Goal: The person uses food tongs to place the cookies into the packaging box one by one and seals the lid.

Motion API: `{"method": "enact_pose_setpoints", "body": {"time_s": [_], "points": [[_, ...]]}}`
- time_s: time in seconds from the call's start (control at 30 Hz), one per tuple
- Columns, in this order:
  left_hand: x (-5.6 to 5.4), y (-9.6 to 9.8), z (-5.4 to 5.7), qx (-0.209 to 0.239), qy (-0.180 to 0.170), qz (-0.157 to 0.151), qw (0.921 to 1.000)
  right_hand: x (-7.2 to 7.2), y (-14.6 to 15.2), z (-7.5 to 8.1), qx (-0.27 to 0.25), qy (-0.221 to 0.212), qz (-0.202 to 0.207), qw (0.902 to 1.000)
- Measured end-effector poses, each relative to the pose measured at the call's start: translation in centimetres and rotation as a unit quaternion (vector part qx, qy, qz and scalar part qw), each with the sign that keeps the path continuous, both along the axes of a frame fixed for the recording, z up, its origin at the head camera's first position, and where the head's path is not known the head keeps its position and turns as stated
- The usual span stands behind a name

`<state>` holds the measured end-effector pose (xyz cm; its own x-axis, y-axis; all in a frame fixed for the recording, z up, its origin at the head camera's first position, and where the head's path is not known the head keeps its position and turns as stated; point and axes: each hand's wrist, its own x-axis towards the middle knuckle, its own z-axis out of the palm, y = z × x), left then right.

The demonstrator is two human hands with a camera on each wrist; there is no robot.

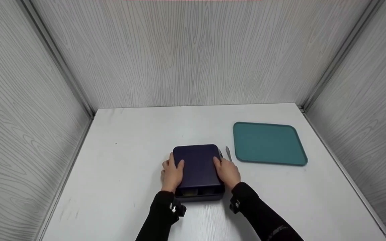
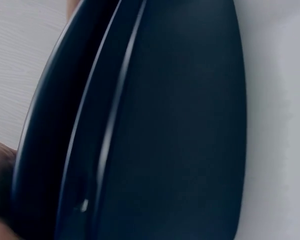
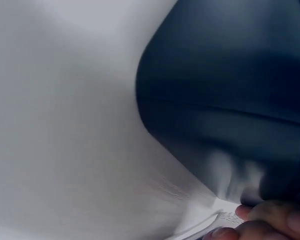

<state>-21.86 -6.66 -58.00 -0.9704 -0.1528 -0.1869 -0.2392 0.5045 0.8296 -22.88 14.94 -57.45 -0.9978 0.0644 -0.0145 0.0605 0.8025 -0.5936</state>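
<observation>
A dark blue lunch box (image 2: 180,120) sits on the table in front of me, its lid (image 1: 198,165) over the base (image 1: 201,198). Along the near side a gap shows between lid and base, with compartments and something yellowish (image 1: 190,192) inside. My left hand (image 1: 172,172) grips the lid's left side, thumb on top and fingers down the edge. On the opposite side my right hand (image 1: 228,171) holds the lid the same way, thumb on its top. Curled right fingers (image 3: 280,220) show at the box's edge in the right wrist view.
A metal utensil (image 1: 228,153) lies just beyond my right hand, and part of another (image 1: 220,153) shows beside the lid. To the right is a flat teal tray (image 1: 268,144). Wood-grained panels (image 1: 193,53) enclose the white table (image 1: 129,140) at the back and both sides.
</observation>
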Motion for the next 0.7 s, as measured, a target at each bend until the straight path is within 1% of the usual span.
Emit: {"method": "enact_pose_setpoints", "body": {"time_s": [0.17,0.33,0.4,0.53,0.63,0.7], "points": [[0.2,0.1,-0.2,0.012,-0.006,-0.003,0.9999,0.2,0.2,-0.2,-0.014,-0.003,0.008,0.9999],[0.9,0.1,-0.1,0.019,0.014,-0.012,0.9997,0.7,0.6,-0.2,-0.044,-0.013,0.032,0.9985],[1.2,0.1,0.0,0.036,0.027,-0.012,0.9989,1.0,0.8,-0.2,-0.055,-0.020,0.039,0.9975],[1.8,0.0,0.0,0.091,0.031,-0.007,0.9953,1.4,1.1,-0.2,-0.068,-0.028,0.059,0.9955],[2.0,-0.1,-0.2,0.118,0.027,-0.006,0.9926,1.7,1.2,-0.1,-0.075,-0.036,0.074,0.9938],[2.1,-0.2,-0.3,0.127,0.022,-0.008,0.9916,1.9,1.2,-0.1,-0.079,-0.048,0.080,0.9925]]}}
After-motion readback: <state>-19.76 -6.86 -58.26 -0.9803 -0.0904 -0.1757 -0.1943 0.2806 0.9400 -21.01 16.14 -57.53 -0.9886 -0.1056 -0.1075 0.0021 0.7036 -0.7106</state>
